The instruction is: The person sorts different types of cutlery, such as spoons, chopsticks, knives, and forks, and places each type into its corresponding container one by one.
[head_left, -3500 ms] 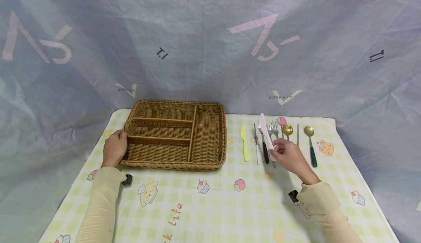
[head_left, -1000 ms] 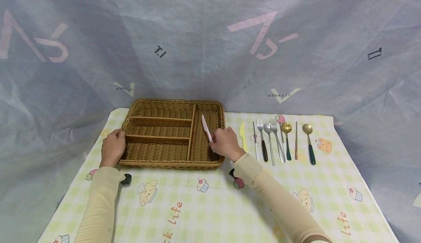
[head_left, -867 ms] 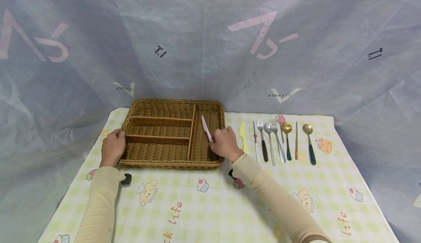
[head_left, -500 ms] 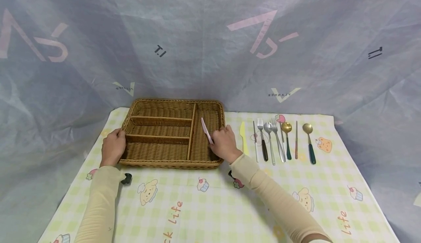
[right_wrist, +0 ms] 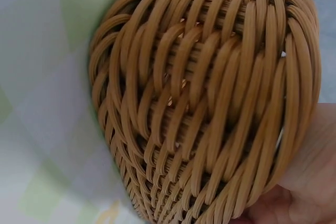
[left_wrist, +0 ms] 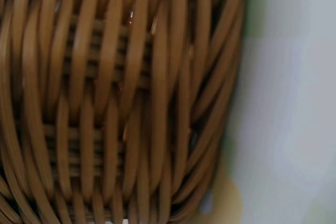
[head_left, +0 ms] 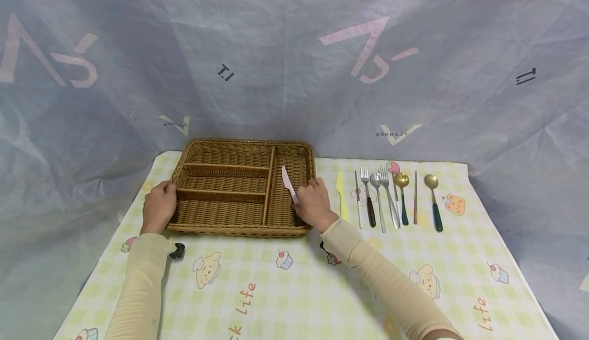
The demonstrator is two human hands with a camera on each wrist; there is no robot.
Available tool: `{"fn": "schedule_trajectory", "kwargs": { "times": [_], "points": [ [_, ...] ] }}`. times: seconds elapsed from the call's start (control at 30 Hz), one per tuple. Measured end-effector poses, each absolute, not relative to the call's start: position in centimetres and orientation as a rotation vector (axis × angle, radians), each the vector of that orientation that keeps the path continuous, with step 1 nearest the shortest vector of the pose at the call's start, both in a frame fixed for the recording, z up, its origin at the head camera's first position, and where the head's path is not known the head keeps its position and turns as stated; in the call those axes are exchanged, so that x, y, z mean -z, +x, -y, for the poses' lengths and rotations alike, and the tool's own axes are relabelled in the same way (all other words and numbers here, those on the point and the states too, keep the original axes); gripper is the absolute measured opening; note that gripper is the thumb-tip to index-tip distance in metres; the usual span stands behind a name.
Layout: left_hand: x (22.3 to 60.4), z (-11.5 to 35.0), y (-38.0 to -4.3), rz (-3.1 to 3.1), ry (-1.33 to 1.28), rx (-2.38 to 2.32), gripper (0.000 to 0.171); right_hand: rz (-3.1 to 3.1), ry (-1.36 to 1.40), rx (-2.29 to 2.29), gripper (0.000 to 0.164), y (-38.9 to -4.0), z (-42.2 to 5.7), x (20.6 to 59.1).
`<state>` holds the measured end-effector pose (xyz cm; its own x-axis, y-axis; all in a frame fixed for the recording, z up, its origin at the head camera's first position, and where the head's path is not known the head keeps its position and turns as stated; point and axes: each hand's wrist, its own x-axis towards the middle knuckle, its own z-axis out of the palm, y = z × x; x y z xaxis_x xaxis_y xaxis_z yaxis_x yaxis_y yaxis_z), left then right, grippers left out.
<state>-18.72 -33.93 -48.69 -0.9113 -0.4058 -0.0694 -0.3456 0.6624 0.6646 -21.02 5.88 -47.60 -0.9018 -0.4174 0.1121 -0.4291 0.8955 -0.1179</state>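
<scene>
Pale pink, slim, plastic-looking knife [head_left: 288,182]: it is in the right-hand compartment of a brown woven wicker basket [head_left: 221,230], blade pointing away from the person and leaning slightly left. Whether it touches the basket floor cannot be told.

From left to right, on a surface [head_left: 299,299] covered with a green-and-white checked cloth: the person's bare left hand [head_left: 159,207] is at the basket's left rim, its grip closed over the edge, seemingly to steady it. Next come three bare compartments, one behind another, then an upright divider, then the long compartment with the pink knife. The person's bare right hand [head_left: 314,203] reaches over the right rim, its grip pinching the knife's handle.

Just right of the basket lies a bright yellow knife [head_left: 341,194], its lower end partly hidden by the right arm. Beyond it, roughly in a row, are a thin dark-and-white stick [head_left: 359,204], a silver fork with a dark brown handle [head_left: 370,212], a silver spoon [head_left: 379,204], an all-silver fork [head_left: 390,202], more slim sticks and two gold spoons with green handles.

The step in hand appears to be laying the knife in its compartment. The next move would call for lowering it flat, loosening the fingers and lifting clear of the rim.
</scene>
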Motion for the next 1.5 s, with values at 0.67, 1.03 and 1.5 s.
{"fn": "schedule_trajectory", "kwargs": {
  "times": [0.67,1.03,1.5],
  "points": [
    [48.8,34.2,-18.5,2.824,0.644,1.105,0.066,2.778,0.774,-0.830,0.025,-18.5,-9.3,45.9],
    [48.7,34.1,-18.6,2.809,0.638,1.105,0.065,2.751,0.672,-0.998,0.017,-15.9,-13.3,46.6],
    [48.8,34.2,-18.7,2.814,0.635,1.109,0.065,2.777,0.514,-1.101,0.014,-13.5,-17.8,49.0]
  ]
}}
